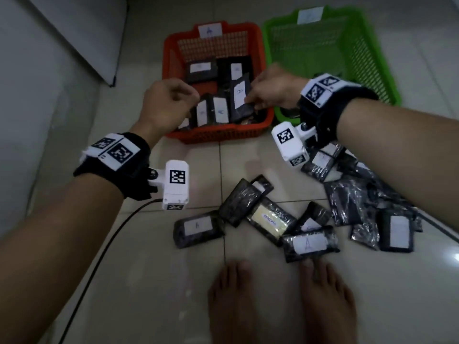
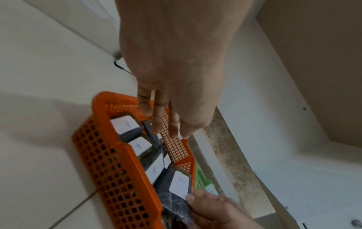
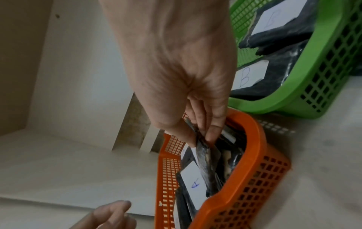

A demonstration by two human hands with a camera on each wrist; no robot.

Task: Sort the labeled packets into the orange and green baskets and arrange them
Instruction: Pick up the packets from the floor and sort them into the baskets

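Observation:
The orange basket (image 1: 171,55) holds several dark packets with white labels marked A. My right hand (image 1: 272,89) pinches one such packet (image 1: 239,98) by its edge, standing upright in the basket's near right part; the same packet (image 3: 205,156) shows edge-on between thumb and fingers in the right wrist view. My left hand (image 1: 169,103) hovers over the basket's near left corner with fingers loosely hanging and nothing in them; its fingers (image 2: 156,117) hang straight above the packets. The green basket (image 1: 367,58) stands to the right, with packets marked B (image 3: 248,75) in it.
A loose pile of dark packets (image 1: 308,217) lies on the tiled floor in front of the baskets, one with a yellow label (image 1: 272,219). My bare feet (image 1: 280,301) are just behind it. A white cabinet (image 1: 82,33) stands at the left. A black cable (image 1: 99,256) trails from the left wrist.

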